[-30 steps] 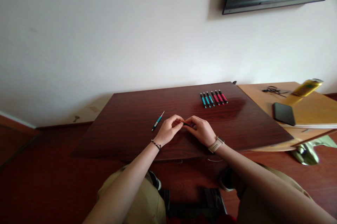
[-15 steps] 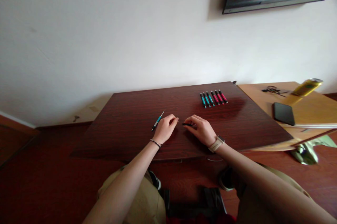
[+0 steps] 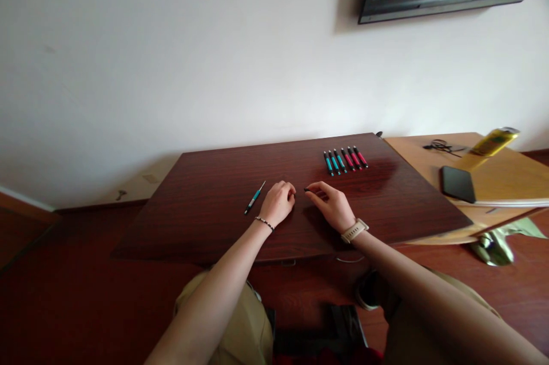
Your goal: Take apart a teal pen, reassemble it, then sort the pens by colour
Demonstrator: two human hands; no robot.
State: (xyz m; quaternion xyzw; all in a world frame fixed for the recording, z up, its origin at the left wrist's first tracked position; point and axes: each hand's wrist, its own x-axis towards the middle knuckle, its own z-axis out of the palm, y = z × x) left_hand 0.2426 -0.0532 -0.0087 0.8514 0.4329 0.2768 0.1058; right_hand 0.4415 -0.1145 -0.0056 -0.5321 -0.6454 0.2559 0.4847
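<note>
Left hand [image 3: 278,203], right hand [image 3: 337,208] now apart

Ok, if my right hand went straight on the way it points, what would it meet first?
Probably your left hand, just across a small gap from the right hand. Depth is unclear, so it might pass slightly above or below.

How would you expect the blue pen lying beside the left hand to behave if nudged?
The blue pen would probably roll, since it looks slim and round. It is likely light, being so thin. Its narrow exposed tip might bend under pressure.
</note>
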